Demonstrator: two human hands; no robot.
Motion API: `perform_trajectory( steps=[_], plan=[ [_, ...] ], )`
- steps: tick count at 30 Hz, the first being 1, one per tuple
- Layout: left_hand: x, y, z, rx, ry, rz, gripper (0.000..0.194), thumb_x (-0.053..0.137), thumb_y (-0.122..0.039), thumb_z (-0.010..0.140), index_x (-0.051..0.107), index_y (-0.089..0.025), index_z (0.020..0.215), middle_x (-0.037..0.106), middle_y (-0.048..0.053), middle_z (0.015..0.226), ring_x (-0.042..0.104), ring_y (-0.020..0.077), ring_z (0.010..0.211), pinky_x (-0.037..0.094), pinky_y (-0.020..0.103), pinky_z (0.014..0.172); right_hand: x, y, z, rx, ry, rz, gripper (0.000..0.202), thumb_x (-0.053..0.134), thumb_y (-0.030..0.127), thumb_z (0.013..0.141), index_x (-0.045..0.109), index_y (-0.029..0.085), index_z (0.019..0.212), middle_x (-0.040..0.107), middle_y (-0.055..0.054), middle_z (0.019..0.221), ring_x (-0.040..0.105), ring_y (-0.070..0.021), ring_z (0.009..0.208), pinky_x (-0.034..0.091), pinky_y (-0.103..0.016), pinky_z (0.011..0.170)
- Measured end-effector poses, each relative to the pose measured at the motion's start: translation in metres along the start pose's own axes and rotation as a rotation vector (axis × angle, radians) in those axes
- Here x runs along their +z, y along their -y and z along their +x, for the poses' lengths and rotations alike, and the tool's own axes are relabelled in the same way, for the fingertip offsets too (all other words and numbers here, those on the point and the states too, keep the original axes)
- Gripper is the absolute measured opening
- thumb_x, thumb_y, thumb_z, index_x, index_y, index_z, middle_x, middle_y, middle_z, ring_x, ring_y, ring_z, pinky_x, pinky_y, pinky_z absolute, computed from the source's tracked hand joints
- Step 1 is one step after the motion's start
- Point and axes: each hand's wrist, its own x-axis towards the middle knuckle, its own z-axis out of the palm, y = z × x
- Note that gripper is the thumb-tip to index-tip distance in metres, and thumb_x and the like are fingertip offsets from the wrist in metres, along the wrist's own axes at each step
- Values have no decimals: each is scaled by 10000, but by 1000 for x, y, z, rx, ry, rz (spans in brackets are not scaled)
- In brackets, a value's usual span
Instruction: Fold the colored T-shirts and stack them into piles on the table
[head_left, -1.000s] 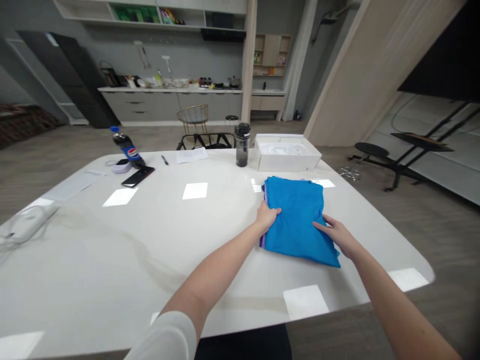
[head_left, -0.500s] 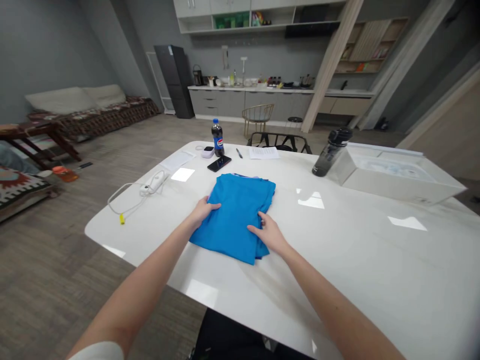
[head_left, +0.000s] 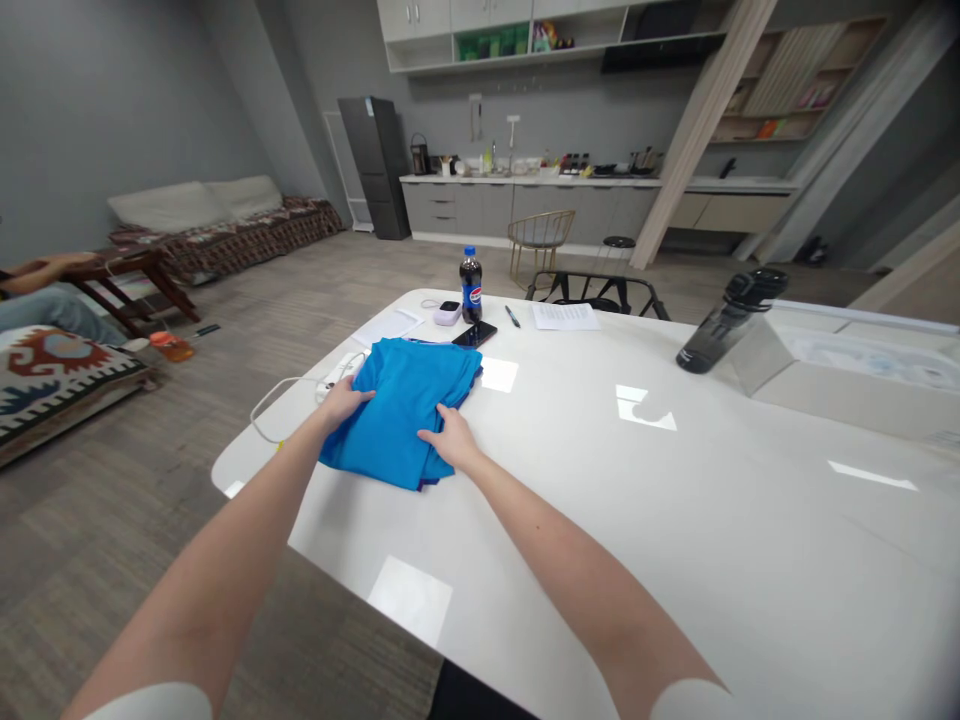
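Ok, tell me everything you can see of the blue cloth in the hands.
The blue cloth is bright, plain and soft-looking, folded fairly flat in a slightly crumpled, uneven stack, with darker blue-violet layers peeking out below. The left hand holds its left edge, the right hand its right, thumbs on top. It lies over the left part of the white table, near the power strip and phone. Whether it touches the tabletop is unclear.

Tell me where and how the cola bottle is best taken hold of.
Probably around its labelled middle, coming from the right: the bottle stands upright and looks cylindrical there, while the lilac case sits close on its left and the phone lies in front. The pen on the right lies flat.
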Motion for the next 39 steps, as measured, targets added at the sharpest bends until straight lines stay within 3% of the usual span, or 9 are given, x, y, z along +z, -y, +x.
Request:
perform_trajectory(
  steps=[6,12,19,23,28,31,33,36,39],
  plan=[
    [1,-3,6,138,-185,438,557,673,-322,828,585,-155,1352,665,167,1340,597,374,1268,470,483,1052,-8,3,0,-51,50,9,689,720,480,868,522,215,1472,646,-117,1351,605,-305,1227,465,-426,1044],
    [42,-59,11,422,-277,595,489,499,-336,955,546,-157,1407,587,194,1402,530,357,1309,402,495,1101,-63,-15,-37,-61,-60,-46,335,606,405,942,663,247,1231,737,-49,1027,677,-225,868,500,-370,860],
    [75,-97,46,101,-159,624,272,529,-294,934,691,-170,1114,675,172,1259,597,362,1168,418,488,966,-124,-39,-94,-71,-52,49,205,582,374,921,730,235,901,720,-5,823,619,-170,691,467,-305,705],
    [74,-104,32,121,-242,625,245,495,-259,937,691,-157,1042,661,180,1238,582,360,1149,402,488,946,-152,-56,-117,-33,-111,63,237,585,415,905,728,226,897,713,-4,796,594,-158,643,450,-292,656],
    [76,-132,-19,278,-409,567,280,405,-252,976,665,-181,1049,623,173,1257,507,368,1193,359,516,968,-175,-84,-138,-3,-169,84,293,578,461,889,724,209,921,702,-16,802,575,-156,635,445,-288,632],
    [102,-167,-73,472,-437,452,296,364,-281,1016,639,-220,1106,621,143,1246,494,349,1199,328,509,999,-201,-96,-150,17,-231,130,350,583,513,880,717,199,955,706,-31,815,592,-163,658,469,-290,638],
    [136,-195,-120,614,-341,380,288,362,-272,1027,639,-243,1101,625,123,1235,501,325,1190,299,496,1035,-230,-103,-159,39,-326,170,411,589,571,867,709,191,973,709,-43,815,595,-164,654,480,-288,628],
    [211,-229,-202,781,-93,255,260,409,-276,1025,665,-277,1071,639,100,1198,497,303,1215,258,484,1092,-288,-117,-182,81,-528,223,493,620,645,826,699,180,970,710,-58,818,571,-149,614,475,-283,603],
    [293,-240,-286,971,309,104,237,457,-272,1012,692,-300,997,677,62,1090,560,244,1136,271,444,1127,-346,-138,-221,133,-674,228,518,660,651,784,693,171,978,713,-66,823,551,-135,580,461,-276,569]
  ],
)
